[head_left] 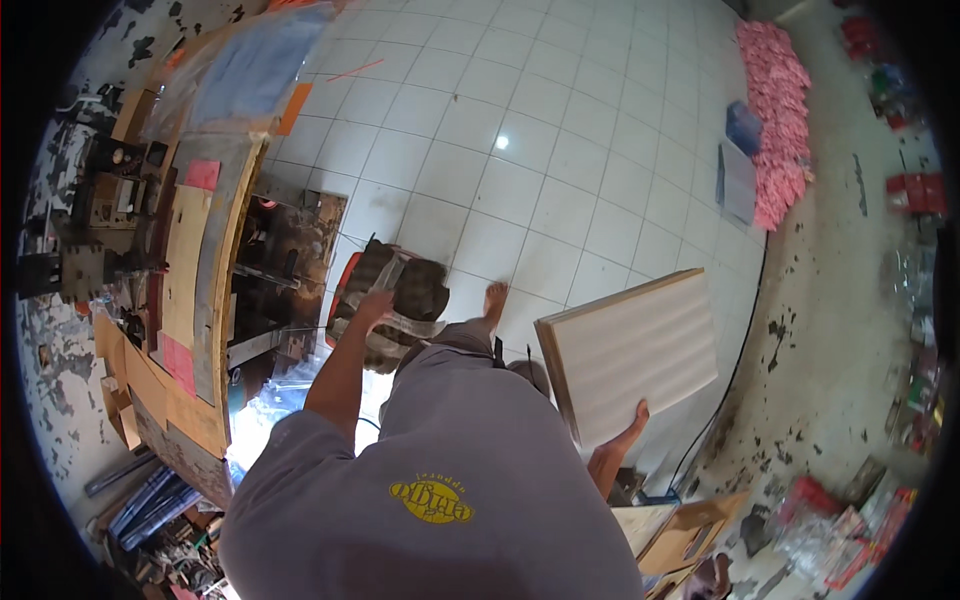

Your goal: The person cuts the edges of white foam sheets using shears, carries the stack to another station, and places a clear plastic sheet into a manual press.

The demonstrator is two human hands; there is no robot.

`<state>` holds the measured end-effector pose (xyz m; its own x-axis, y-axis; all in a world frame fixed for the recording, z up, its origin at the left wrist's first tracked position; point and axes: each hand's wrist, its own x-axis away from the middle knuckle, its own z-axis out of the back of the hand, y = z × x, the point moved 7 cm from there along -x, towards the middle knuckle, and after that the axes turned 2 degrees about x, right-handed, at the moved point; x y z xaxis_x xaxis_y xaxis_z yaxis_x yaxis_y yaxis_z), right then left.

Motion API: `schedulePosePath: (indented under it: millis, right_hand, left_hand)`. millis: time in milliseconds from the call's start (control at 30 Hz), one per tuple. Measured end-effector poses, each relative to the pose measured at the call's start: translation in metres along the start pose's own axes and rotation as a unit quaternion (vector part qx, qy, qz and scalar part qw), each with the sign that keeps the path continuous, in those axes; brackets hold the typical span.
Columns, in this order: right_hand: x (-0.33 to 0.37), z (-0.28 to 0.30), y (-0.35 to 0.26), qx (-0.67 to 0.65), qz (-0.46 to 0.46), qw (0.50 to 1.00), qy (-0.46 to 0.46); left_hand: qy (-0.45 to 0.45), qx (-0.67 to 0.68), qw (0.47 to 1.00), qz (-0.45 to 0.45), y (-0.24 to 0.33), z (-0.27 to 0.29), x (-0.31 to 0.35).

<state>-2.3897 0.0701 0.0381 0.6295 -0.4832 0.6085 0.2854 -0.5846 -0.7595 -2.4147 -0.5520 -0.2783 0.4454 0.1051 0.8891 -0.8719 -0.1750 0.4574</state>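
White floor tiles (560, 190) spread across a cluttered room with peeling walls. Nearest is the person's grey shirt (430, 530), and to its right the right hand (622, 440) clasps the near edge of a flat, thick panel (640, 350), its thumb on the broad face; the fingers behind are hidden. The panel stands tilted at the person's right, its face pale and faintly rippled, its edges brown and seemingly layered. Slightly farther, on the left, the left hand (375, 307) lies against a dark, padded seat (418, 290) with a pale band; whether it pinches anything cannot be told. The step in hand looks like handling the panel one-handed; the next move seems to call for a steady hold on it. A workbench (190, 265) runs along the left, and a pink heap (772, 120) lies far right.
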Motion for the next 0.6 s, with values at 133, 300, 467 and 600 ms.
schedulePosePath:
  millis: [133,300,467,600]
  right_hand:
    - [-0.061,-0.071,-0.033,0.004,-0.009,1.000,-0.013]
    - [-0.167,-0.195,-0.068,-0.005,-0.018,0.995,-0.102]
    - [-0.304,-0.329,-0.106,0.060,-0.012,0.983,-0.174]
    - [-0.379,-0.487,-0.142,0.114,-0.003,0.957,-0.265]
  left_hand:
    - [-0.069,0.032,0.965,-0.250,0.187,-0.095,-0.008]
    - [-0.043,-0.039,0.981,-0.186,0.294,-0.161,-0.038]
    - [0.041,0.053,0.994,-0.081,0.236,-0.103,-0.095]
    - [0.181,0.110,0.976,0.053,0.201,-0.084,-0.062]
